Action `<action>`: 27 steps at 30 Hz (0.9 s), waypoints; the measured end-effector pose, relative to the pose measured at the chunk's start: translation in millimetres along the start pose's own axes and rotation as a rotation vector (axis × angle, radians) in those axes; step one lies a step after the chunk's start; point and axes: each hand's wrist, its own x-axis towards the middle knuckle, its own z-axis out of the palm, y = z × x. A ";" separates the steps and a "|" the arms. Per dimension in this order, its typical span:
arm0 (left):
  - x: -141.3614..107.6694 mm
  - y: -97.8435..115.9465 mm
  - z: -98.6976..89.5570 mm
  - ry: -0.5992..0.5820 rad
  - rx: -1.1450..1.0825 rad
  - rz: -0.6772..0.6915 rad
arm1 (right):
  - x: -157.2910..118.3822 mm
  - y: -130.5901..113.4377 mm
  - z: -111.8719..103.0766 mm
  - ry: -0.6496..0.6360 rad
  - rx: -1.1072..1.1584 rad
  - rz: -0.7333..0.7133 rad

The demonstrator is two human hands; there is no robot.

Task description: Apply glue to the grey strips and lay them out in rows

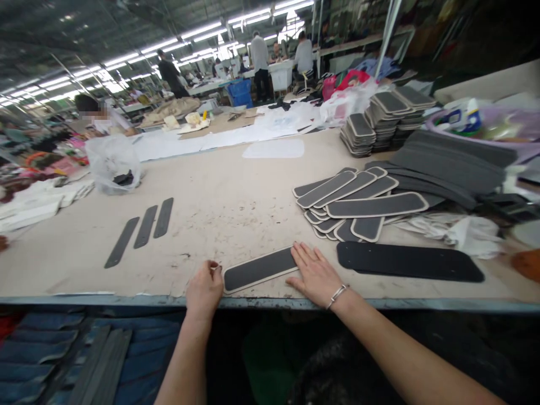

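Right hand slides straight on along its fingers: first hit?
Right hand looks to cross the bare tabletop, then probably meets the long white paper on the far side. Depth is unclear; it might clip the rounded white sheet first.

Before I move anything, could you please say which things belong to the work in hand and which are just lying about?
Likely the job's:
pale-edged strip under the right hand
pile of similar strips

Probably just lying about:
clear plastic bag
white cloth
purple basin
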 end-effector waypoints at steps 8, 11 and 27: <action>-39.0 99.2 52.7 -0.173 0.056 0.738 | -0.6 4.9 14.2 0.051 -0.075 -0.057; -33.1 75.1 53.4 -0.256 0.154 0.749 | -1.4 4.6 14.1 0.062 -0.083 -0.053; 17.2 -40.2 43.7 -0.221 0.045 0.663 | -2.6 9.1 -11.6 0.035 0.143 -0.013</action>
